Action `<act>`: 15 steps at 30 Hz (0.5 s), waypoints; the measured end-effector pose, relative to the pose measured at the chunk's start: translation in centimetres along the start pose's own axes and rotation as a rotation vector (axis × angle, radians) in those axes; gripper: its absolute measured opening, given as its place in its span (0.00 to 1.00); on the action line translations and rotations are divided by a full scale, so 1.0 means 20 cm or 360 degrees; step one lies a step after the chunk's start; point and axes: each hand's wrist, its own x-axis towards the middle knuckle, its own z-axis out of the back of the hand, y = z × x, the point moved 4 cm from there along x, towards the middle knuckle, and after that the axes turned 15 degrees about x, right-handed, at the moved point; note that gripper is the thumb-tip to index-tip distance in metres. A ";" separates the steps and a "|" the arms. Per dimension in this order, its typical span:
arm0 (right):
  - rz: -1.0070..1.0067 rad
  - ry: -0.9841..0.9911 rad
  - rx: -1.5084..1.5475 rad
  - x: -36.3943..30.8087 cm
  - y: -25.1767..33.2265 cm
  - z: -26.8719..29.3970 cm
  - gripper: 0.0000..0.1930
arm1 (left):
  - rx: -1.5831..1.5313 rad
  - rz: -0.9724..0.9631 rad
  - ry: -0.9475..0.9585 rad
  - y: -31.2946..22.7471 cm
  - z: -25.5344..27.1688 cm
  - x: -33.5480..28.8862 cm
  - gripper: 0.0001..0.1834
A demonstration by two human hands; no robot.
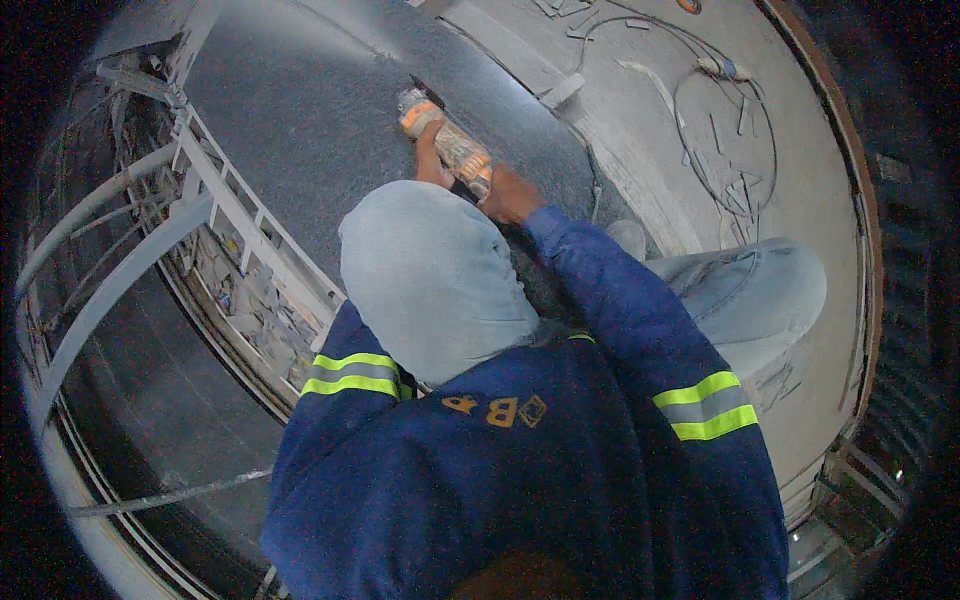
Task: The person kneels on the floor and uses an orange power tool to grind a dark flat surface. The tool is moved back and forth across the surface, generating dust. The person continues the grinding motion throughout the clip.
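An orange, dust-coated angle grinder (460, 153) lies across both my hands, its head pointing up and to the left. My left hand (431, 158) is closed around the front part of its body, partly hidden behind my raised knee. My right hand (512, 194) grips the rear end. Beyond the grinder's head shows a dark disc edge (428, 90), close to the dark grey stone-like slab (300, 140); whether the two touch I cannot tell. A pale haze of dust spreads over the slab's far part.
My knee (430, 275) in pale jeans rises between my arms. On the right, a dusty floor (650, 110) carries a looped cable (765, 120) and several thin offcuts (740, 190). A metal frame (240, 195) with curved bars and a debris-filled gap (255, 310) borders the slab's left side.
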 end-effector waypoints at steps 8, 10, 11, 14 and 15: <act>-0.0094 0.0068 0.0006 -0.10 0.05 0.07 0.39 | 0.0115 0.0100 0.0009 0.01 -0.06 -0.03 0.27; -0.0155 0.0075 0.0015 -0.13 0.06 0.08 0.39 | 0.0127 0.0119 -0.0062 0.01 -0.08 -0.06 0.27; -0.0232 0.0062 0.0008 -0.15 0.07 0.08 0.39 | 0.0132 0.0137 -0.0079 0.03 -0.08 -0.06 0.28; -0.0229 0.0015 0.0022 -0.18 0.10 0.05 0.33 | 0.0087 0.0082 -0.0121 0.04 0.02 -0.05 0.29; -0.0211 -0.0025 0.0055 -0.18 0.09 0.06 0.30 | 0.0096 0.0061 -0.0146 0.06 0.02 -0.04 0.28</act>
